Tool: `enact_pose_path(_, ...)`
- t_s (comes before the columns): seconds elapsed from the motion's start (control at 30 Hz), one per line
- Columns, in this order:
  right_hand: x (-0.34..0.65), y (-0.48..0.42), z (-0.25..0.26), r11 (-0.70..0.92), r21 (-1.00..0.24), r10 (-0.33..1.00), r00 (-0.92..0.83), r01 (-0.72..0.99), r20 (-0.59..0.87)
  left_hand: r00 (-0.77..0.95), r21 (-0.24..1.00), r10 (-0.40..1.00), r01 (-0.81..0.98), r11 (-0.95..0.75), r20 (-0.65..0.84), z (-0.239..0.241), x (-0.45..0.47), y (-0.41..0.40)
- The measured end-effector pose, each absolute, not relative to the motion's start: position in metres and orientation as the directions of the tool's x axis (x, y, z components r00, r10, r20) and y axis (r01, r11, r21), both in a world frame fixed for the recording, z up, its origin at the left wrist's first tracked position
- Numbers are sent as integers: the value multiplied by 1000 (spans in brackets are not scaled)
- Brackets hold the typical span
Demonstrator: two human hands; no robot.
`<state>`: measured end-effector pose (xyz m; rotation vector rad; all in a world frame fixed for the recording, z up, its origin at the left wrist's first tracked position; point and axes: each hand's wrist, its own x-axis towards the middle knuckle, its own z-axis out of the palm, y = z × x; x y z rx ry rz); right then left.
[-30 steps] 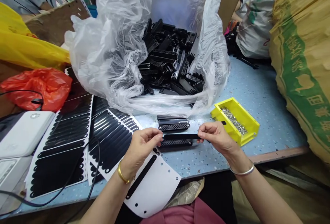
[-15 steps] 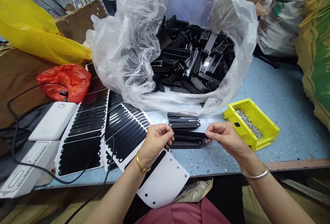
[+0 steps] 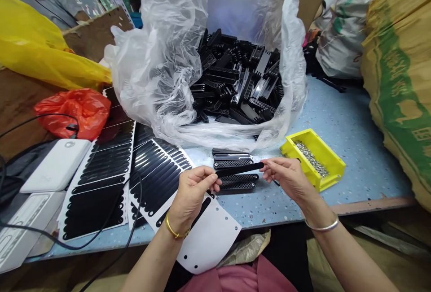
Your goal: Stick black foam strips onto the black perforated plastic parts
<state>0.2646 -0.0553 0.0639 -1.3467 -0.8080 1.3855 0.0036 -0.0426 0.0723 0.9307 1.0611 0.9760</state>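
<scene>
A thin black strip (image 3: 239, 169) with rounded ends is held between my hands, its right end tilted up. My left hand (image 3: 198, 183) pinches the left end. At the right end are the closed fingertips of my right hand (image 3: 286, 174). Just behind and below the strip, several black handle-like pieces (image 3: 237, 186) with a cross-hatched pattern lie in a row on the blue speckled table (image 3: 269, 213). Partly under my left forearm is a white backing sheet (image 3: 210, 236) with a few black strips left on it.
A clear plastic bag (image 3: 168, 58) full of black slotted pieces (image 3: 232, 76) stands behind. To the right sits a yellow bin (image 3: 333, 159) of small metal parts. Sheets of black strips (image 3: 97, 184), a white power bank (image 3: 55, 164), a box and a black cable (image 3: 134, 224) lie left.
The strip has gone from nearly level to tilted, its right end rising and its rounded tip now showing at my right fingertips. The whole view has shifted slightly.
</scene>
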Motion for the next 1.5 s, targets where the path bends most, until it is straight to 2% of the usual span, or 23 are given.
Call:
enact_pose_path(0.1, 256, -58, 65, -283, -939, 951, 71, -194, -301, 220, 945, 941, -147, 293, -257, 70, 7, -42)
enact_pose_path(0.27, 250, -58, 64, -210, -968, 970, 93, -140, -224, 213, 957, 941, -64, 282, -263, 61, 5, -41)
enact_pose_path(0.33, 253, -58, 66, -203, -973, 971, 106, -107, -214, 167, 970, 956, 50, 238, -243, 56, -1, -35)
enact_pose_path(0.5, 271, -59, 77, -186, -972, 964, 163, -146, -209, -29, 922, 998, 382, 62, -56, 40, -11, 1)
enact_pose_path(0.67, 281, -60, 82, -223, -956, 949, 181, -192, -258, 17, 850, 998, 526, 36, -53, 23, 4, 36)
enact_pose_path(0.87, 275, -58, 76, -251, -937, 932, 200, -243, -302, 146, 895, 977, 440, 75, -154, 15, 13, 42)
enact_pose_path(1.1, 267, -47, 62, -284, -913, 910, 219, -294, -353, 137, 937, 951, 258, 236, -277, 19, 14, 40)
enact_pose_path(1.23, 261, -40, 51, -309, -901, 904, 200, -304, -378, 147, 925, 929, 234, 301, -339, 24, 12, 40)
enact_pose_path(1.4, 251, -33, 47, -326, -900, 905, 180, -290, -386, 70, 922, 956, 294, 253, -285, 20, -2, 25)
enact_pose_path(1.5, 246, -31, 49, -337, -900, 905, 167, -278, -390, 102, 929, 966, 315, 194, -236, 14, -7, 10)
